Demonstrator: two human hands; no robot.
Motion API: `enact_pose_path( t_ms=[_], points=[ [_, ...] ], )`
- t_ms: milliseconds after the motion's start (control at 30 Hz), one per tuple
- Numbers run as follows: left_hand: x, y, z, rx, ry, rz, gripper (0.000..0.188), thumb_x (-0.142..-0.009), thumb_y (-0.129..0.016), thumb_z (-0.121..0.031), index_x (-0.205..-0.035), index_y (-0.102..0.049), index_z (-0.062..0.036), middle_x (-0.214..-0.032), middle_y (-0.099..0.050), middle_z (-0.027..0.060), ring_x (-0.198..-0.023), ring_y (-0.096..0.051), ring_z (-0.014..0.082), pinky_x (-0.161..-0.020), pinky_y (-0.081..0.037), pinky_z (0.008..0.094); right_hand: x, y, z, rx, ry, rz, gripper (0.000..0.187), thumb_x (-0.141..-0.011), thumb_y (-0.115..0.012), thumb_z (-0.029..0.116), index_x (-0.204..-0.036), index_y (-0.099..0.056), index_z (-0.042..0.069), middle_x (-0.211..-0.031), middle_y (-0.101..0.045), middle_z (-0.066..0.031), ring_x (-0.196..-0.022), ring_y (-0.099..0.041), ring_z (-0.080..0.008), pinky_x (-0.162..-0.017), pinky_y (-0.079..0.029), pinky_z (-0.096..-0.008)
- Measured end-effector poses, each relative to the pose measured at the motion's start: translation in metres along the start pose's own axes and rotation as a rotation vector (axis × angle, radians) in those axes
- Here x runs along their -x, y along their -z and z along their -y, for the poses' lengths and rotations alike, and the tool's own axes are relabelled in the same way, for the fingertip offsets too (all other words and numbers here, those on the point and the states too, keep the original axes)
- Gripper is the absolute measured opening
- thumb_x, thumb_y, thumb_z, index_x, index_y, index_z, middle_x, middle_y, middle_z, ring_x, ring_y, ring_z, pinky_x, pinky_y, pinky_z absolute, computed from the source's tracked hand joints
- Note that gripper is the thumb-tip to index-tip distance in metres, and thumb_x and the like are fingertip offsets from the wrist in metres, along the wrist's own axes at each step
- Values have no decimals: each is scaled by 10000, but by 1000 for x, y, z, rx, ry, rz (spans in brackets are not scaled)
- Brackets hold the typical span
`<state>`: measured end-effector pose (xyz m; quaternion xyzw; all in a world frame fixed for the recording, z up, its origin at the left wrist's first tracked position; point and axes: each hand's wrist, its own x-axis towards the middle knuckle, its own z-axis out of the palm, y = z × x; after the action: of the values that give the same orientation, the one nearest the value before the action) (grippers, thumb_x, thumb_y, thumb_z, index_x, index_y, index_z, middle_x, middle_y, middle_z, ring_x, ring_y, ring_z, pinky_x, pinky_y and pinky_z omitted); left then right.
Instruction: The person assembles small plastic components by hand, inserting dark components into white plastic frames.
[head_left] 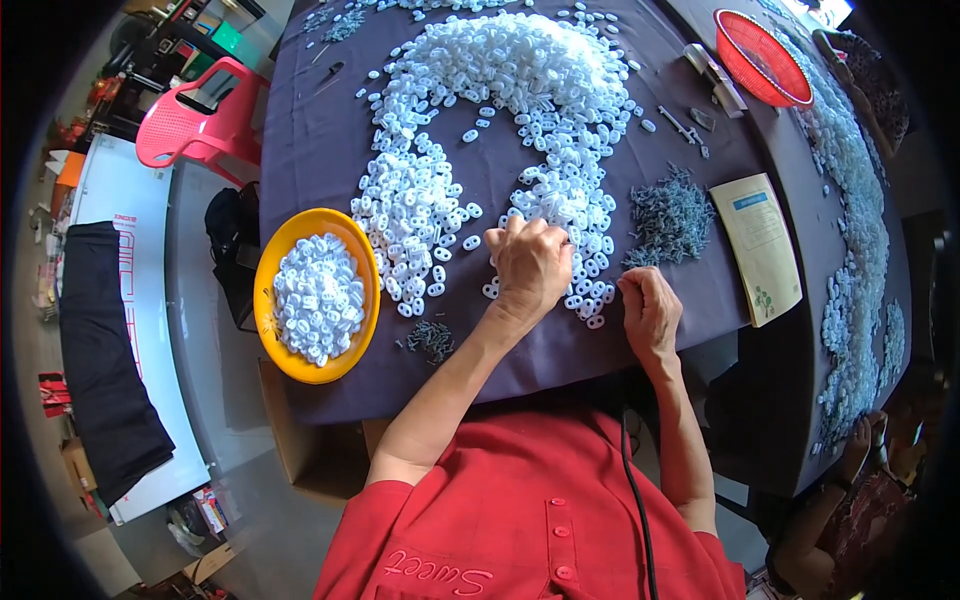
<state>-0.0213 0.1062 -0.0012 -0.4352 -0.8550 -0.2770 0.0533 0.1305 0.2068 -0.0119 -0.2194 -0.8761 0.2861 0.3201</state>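
Observation:
A heap of small white oval plastic pieces with two holes (500, 60) spreads over the dark cloth-covered table, with two arms of the heap running toward me. My left hand (533, 262) lies over the near end of the right-hand arm, fingers curled down among the pieces; its fingertips are hidden. Just to its right, at the table's near part, my right hand (652, 310) is closed in a pinch, and whatever sits between its fingertips is too small to name. Beyond it lies a pile of small grey-blue pieces (672, 215).
A yellow bowl (268, 345) of white pieces stands at the left edge, near a smaller grey pile (430, 342). To the right are a beige envelope (770, 275), a red basket (728, 35) and another person's hand (860, 445). A pink chair (200, 125) stands left of the table.

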Motion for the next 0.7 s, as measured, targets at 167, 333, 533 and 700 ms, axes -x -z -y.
enact_pose_path(
  t_ms=[167, 333, 533, 700],
  points=[
    [-4, -5, -3, -15, 24, 34, 78, -652, -708, -194, -701, -670, -147, -732, -607, -4, -800, -528, 205, -717, -327, 381, 0, 0, 1, -13, 1, 5, 84, -753, -600, 16, -776, -521, 34, -710, -547, -104, -643, -560, -282, -568, -431, -342],
    [-4, -6, -2, -9, 24, 36, 75, -645, -711, -189, -695, -672, -148, -729, -606, -7, -801, -528, 204, -721, -325, 379, 0, 1, 0, -17, 1, 10, 69, -765, -599, 2, -793, -540, 22, -714, -550, -107, -631, -564, -254, -574, -442, -307],
    [-5, -3, -3, 7, 17, 58, 76, -654, -705, -180, -684, -649, -139, -738, -602, -13, -794, -527, 202, -725, -326, 373, 0, 0, -2, -10, 4, 6, 63, -765, -595, 0, -796, -545, 24, -721, -555, -107, -641, -573, -255, -581, -446, -307],
    [3, 14, 2, 167, 60, 32, 72, -695, -679, -128, -717, -621, -92, -733, -584, 17, -773, -537, 212, -681, -381, 358, 2, 0, -3, -5, -12, 3, 57, -774, -586, -4, -804, -545, 21, -737, -561, -112, -662, -578, -261, -595, -450, -311]
  ],
)
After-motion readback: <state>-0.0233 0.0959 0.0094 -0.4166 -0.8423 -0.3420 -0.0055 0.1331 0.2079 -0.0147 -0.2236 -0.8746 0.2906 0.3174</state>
